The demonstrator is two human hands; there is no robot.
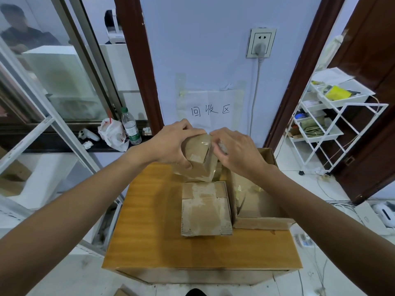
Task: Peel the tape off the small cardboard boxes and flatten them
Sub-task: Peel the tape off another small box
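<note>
Wooden table (149, 221) — left grip (171, 142) clasps small box (197, 150), right grip (237, 150) pinches its tape (221, 146).

Cool, even indoor light, fairly bright; soft shadow on wooden table (149, 221) beneath held box (196, 154); faint sheen on tape (204, 143) of held box; reflections in glass panel (64, 77) left of table; door frames (136, 60) beyond table bowed by wide-angle lens; right hand (237, 150) above table slightly motion-blurred; fine detail soft overall
</note>
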